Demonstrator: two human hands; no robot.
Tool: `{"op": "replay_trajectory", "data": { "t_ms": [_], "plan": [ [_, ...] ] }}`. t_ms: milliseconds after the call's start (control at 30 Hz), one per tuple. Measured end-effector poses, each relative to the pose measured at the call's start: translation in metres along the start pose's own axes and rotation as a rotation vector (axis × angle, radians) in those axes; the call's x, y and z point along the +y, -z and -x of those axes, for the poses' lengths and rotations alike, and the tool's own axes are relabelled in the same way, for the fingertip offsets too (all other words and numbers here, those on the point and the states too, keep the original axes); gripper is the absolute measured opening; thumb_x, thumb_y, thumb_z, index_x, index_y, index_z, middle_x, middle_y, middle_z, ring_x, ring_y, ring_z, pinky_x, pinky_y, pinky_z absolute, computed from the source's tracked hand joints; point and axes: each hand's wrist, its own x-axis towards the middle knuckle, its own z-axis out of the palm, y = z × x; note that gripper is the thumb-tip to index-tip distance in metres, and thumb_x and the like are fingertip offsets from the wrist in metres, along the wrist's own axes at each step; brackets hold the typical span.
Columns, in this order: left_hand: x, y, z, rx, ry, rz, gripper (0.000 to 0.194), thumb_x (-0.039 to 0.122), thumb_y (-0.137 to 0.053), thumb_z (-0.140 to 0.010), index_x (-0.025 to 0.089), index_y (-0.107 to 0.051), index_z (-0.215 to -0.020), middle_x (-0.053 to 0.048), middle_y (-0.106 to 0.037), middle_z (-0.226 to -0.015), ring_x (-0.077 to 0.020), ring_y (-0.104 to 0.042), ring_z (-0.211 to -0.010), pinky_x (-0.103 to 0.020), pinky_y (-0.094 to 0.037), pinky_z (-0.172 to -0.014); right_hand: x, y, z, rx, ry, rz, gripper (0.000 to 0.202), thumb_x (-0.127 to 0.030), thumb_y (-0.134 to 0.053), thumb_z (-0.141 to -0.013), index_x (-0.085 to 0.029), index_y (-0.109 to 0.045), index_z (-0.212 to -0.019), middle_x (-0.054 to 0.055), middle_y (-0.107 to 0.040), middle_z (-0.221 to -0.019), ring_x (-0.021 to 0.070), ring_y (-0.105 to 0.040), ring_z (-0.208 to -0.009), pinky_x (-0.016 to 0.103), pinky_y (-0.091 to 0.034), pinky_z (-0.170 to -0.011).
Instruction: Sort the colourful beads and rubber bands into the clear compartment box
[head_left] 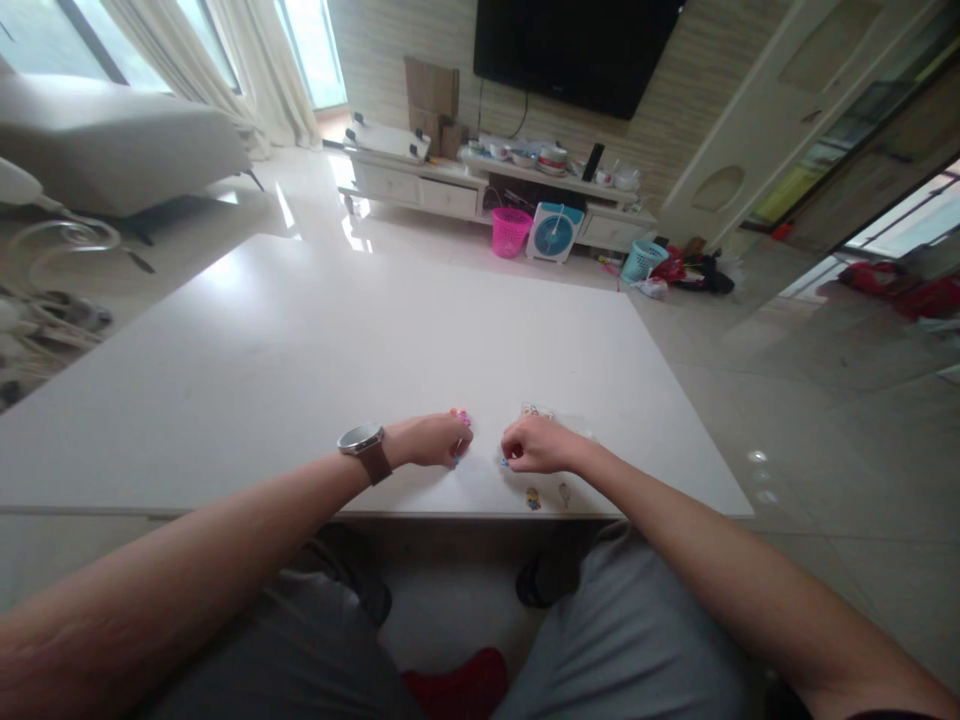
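Observation:
My left hand, with a watch on its wrist, is closed in a pinch low over the table. A small blue piece shows at its fingertips, too small to name. Pink and orange pieces lie just beyond its knuckles. Across a short gap, my right hand pinches another tiny blue piece. Partly hidden behind that hand is a clear plastic bag with small ring-like items at it. Nearer the table's edge lie a yellow-and-blue cartoon figure charm and a small metal key-ring fitting.
The white table has its front edge close to my knees. Beyond it stand a pink basket, a box fan and a light blue basket. Dishes sit on a low cabinet below a television.

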Motion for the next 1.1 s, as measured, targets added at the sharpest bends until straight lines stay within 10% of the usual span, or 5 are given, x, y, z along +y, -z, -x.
{"op": "replay_trajectory", "data": {
  "t_ms": [300, 1100],
  "plan": [
    [0.005, -0.015, -0.003, 0.032, -0.068, 0.015, 0.008, 0.016, -0.063, -0.077, 0.018, -0.066, -0.084, -0.001, -0.068, -0.08, -0.0149, -0.059, -0.071, -0.025, -0.042, -0.063, -0.013, -0.005, -0.01, -0.165, -0.104, -0.049, 0.016, -0.017, -0.06, -0.075, -0.017, -0.075, -0.082, 0.004, -0.075, -0.08, 0.0149, -0.063, -0.07, 0.021, -0.039, -0.059],
    [0.041, -0.024, -0.021, 0.05, -0.127, -0.113, 0.021, 0.031, -0.059, -0.087, 0.023, -0.063, -0.106, -0.004, -0.07, -0.086, -0.0199, -0.065, -0.078, -0.026, -0.042, -0.065, 0.034, 0.034, 0.02, 0.334, -0.301, -0.084, 0.017, -0.018, -0.058, -0.077, -0.016, -0.072, -0.085, 0.002, -0.068, -0.075, 0.012, -0.055, -0.067, 0.021, -0.036, -0.063]
  ]
}}
